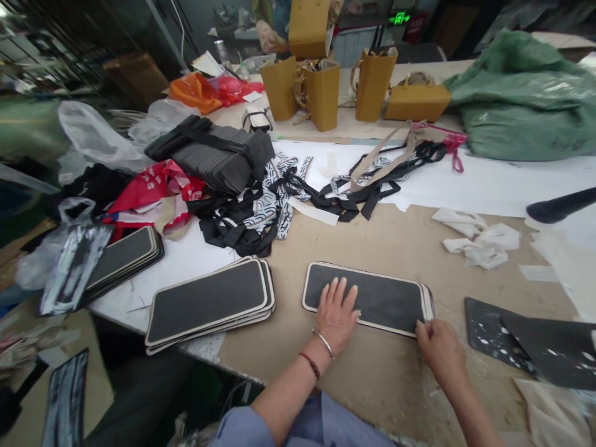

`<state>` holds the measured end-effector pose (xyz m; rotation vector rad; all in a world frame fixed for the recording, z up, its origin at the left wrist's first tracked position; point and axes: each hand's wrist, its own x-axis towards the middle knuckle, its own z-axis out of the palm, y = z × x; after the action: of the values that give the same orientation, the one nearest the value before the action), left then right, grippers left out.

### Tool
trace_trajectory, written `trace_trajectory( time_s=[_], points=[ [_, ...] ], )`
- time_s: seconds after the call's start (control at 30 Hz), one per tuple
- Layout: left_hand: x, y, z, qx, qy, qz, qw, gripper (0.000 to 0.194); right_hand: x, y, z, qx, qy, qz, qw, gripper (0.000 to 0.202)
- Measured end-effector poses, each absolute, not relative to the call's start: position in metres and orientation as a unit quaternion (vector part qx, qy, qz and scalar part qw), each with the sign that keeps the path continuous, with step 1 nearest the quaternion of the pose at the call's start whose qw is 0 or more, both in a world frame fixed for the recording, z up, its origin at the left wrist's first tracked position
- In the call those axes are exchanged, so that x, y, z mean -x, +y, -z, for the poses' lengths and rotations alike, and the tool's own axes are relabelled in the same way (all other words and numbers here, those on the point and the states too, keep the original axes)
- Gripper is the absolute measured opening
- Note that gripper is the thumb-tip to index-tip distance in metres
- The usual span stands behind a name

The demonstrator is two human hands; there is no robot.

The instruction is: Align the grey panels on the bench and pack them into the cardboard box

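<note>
A small stack of dark rectangular panels with pale edges (pixel 391 297) lies in front of me on the brown table covering. My left hand (pixel 337 315) rests on top of it with the fingers spread, a metal bangle and a red bead bracelet at the wrist. At the stack's right end, my right hand (pixel 440 347) pinches the near corner between thumb and curled fingers. A taller stack of similar panels (pixel 209 301) sits to the left, apart from both hands.
Black straps and patterned strips (pixel 242 223) heap behind the left stack. White scraps (pixel 488 239) and a paint-spotted dark sheet (pixel 549 347) lie right. Mustard bags (pixel 321 93) and a green sack (pixel 526 99) stand at the back, near another person's hand (pixel 267 36).
</note>
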<state>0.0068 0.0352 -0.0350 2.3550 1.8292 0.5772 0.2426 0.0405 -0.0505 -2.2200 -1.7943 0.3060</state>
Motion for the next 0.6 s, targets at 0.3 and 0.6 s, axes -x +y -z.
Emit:
trace_trajectory(
  time_s=[0.3, 0.6],
  points=[
    [-0.004, 0.063, 0.034, -0.780, 0.602, -0.120, 0.118, 0.058, -0.239, 0.040, 0.048, 0.761, -0.620, -0.102, 0.163, 0.024],
    [-0.006, 0.068, 0.036, -0.780, 0.616, -0.093, 0.059, 0.063, -0.231, 0.039, 0.030, 0.804, -0.579, -0.027, 0.133, 0.017]
  ],
)
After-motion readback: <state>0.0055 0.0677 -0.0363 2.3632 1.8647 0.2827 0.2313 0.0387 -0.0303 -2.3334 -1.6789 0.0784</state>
